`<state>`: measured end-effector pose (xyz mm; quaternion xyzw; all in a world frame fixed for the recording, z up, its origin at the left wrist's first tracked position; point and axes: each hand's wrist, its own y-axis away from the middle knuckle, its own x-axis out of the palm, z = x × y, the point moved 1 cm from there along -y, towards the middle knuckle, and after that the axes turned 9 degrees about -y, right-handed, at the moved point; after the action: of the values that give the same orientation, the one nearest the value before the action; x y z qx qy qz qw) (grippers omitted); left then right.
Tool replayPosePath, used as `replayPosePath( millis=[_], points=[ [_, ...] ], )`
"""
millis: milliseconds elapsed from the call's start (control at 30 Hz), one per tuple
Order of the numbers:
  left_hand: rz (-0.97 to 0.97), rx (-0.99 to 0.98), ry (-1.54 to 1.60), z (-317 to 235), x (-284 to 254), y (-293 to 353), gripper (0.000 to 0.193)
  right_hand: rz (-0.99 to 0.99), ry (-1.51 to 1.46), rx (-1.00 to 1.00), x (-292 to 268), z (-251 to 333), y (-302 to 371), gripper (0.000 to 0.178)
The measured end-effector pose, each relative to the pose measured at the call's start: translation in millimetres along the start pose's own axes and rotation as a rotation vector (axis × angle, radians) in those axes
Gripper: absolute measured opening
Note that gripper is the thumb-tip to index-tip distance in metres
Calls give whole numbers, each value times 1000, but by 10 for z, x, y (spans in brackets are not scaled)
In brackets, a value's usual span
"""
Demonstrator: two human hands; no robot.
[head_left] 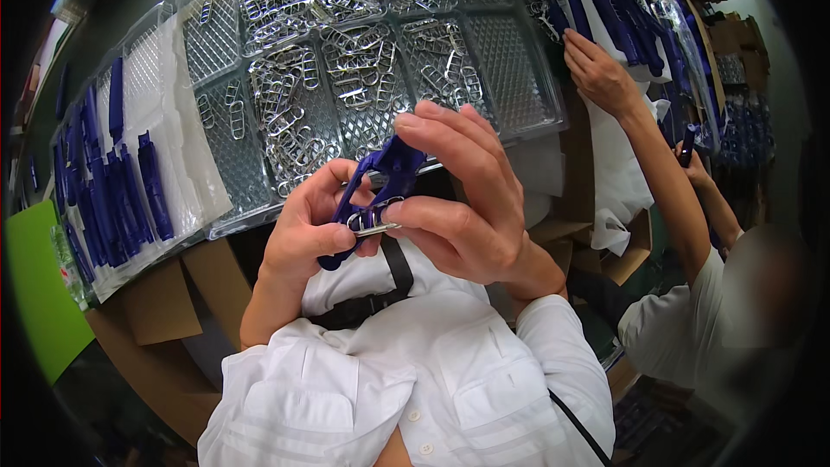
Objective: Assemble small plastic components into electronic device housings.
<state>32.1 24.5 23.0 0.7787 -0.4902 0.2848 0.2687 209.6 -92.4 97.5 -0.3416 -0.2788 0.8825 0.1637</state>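
In front of my chest, a dark blue plastic clamp-like piece (396, 169) with two arms is held between both hands. My left hand (304, 223) is closed round its lower end, thumb and fingers pinching it. A shiny metal wire link (370, 227) lies across the blue piece near the left thumb. My right hand (474, 199) grips the piece from the other side. One of its lower digits presses at the metal link, while the upper fingers curve over the piece's top end. The exact contact behind the piece is hidden.
Just beyond my hands stands a clear compartment tray (519, 131) with many metal links (359, 56). Blue plastic strips (112, 186) lie on the left, near a cardboard box (160, 303). At right, a co-worker's hand (598, 73) reaches toward more blue parts (618, 17).
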Motion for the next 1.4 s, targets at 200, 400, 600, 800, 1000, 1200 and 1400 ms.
replayPosePath(
  millis=[200, 400, 600, 800, 1000, 1200, 1400],
  points=[
    [-54, -94, -35, 15, -71, 53, 62, -41, -201, 115, -259, 35, 54, 32],
    [-111, -73, -29, 54, -75, 13, 53, -161, -354, 131, -278, -34, -11, 31],
    [-12, -131, -178, 82, 57, -75, 55, -260, -314, 376, -129, -37, 3, 19],
    [-76, -127, -236, 151, 39, 1, 58, -87, 38, 315, 23, -2, -99, 17],
    [-68, -83, -294, 116, 34, 48, 55, -87, 74, 365, 206, -9, -58, 8],
    [-63, -42, -286, 149, 7, 68, 43, -87, 116, 375, 289, 9, -54, 7],
    [-89, -29, -367, 148, 21, 53, 41, -102, 146, 336, 355, -59, -11, 7]
  ],
)
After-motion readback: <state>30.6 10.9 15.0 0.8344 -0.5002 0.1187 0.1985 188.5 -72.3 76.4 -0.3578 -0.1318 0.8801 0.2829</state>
